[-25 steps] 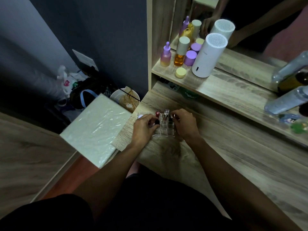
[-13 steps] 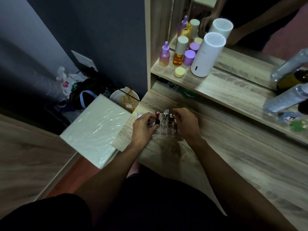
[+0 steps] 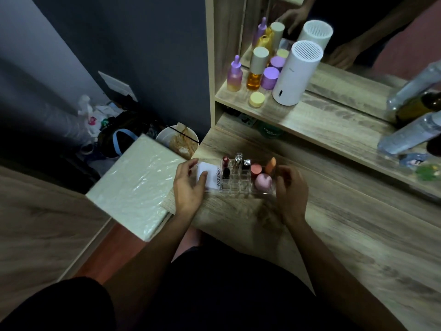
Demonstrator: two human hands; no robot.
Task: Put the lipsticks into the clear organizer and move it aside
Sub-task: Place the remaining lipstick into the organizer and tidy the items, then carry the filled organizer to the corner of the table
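Now both hands (image 3: pixel 189 185) spread apart, organizer (image 3: pixel 238 180) uncovered, lipsticks (image 3: pixel 226 167) visible

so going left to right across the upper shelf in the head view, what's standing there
purple dropper bottle → amber bottle with beige cap → small yellow-lidded jar → purple-capped jar → white cylindrical device → clear bottles lying at the far right

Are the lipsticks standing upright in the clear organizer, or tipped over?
Upright. The lipsticks stand in the slots of the clear organizer, caps pointing up above its rim; none lies on the desk.
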